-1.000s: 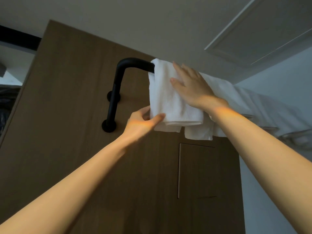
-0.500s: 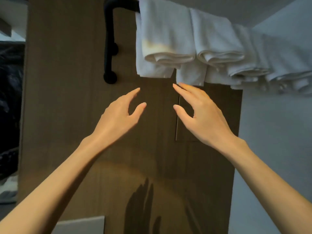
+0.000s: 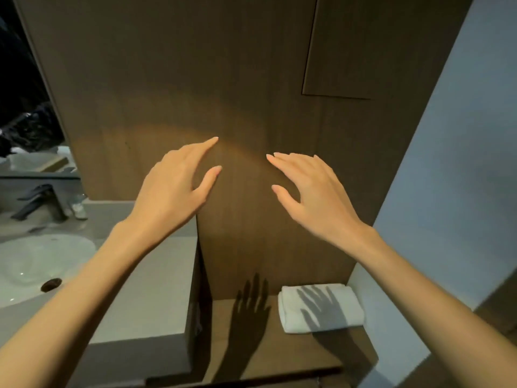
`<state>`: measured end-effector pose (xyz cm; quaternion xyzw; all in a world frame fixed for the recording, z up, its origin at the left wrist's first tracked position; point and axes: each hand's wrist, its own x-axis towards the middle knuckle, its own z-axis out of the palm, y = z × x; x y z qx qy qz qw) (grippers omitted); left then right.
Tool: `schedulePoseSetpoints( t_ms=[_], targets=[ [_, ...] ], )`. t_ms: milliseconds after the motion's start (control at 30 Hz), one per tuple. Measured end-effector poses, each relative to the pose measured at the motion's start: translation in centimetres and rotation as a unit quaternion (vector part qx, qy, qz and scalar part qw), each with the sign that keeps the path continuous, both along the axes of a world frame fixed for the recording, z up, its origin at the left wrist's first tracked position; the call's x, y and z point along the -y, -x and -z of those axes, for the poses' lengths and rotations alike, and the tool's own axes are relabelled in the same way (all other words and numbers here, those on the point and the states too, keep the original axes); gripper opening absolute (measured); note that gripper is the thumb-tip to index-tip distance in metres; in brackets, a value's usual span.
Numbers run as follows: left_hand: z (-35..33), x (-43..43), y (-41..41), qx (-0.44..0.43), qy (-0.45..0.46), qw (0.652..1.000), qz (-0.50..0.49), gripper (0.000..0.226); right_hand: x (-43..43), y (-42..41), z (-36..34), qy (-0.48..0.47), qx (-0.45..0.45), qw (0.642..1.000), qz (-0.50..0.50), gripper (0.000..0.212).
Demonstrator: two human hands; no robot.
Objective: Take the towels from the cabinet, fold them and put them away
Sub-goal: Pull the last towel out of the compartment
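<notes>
Hands, left [image 3: 173, 189] and right [image 3: 313, 191], spread empty; one folded towel [image 3: 320, 308] (on wooden shelf [image 3: 251, 345]).

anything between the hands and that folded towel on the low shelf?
Nothing visible. The folded white towel lies alone on the brown wooden shelf, below both hands. The left hand and right hand hover open and empty above; only their shadows cross it.

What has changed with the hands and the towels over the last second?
Both hands let go of the white towels on the black rail and dropped; the view tilted down, so rail and towels left the frame. Now the left hand and right hand hover empty above a folded white towel on the wooden shelf.
</notes>
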<state>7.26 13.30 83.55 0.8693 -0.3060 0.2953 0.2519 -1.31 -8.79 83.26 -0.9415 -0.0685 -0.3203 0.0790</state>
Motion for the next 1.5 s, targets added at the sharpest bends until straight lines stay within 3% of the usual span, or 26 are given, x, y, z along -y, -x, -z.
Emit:
schedulePoseSetpoints(
  t_ms=[400,767,1000,1233,1500],
  targets=[
    [18.0,0.7,4.8,-0.149,-0.088,0.982,0.08,0.051,-1.1,6.3,17.3,-0.094,-0.185,0.977,0.044,0.045],
    [35.0,0.4,8.5,-0.311,-0.119,0.938,0.097,0.054,-0.6,10.0,32.6,-0.119,-0.371,0.915,0.104,0.044],
    [51.4,2.2,7.4,-0.361,-0.142,0.92,0.054,0.054,1.7,9.5,48.0,-0.12,-0.345,0.928,0.075,0.035],
    [68.9,5.1,6.1,-0.312,-0.17,0.935,0.006,0.062,4.3,7.3,66.4,-0.111,-0.385,0.916,0.037,0.04],
    [83.5,6.0,2.9,-0.18,-0.212,0.96,-0.034,0.059,6.1,5.0,85.6,-0.073,-0.422,0.903,0.036,0.042]
  ],
)
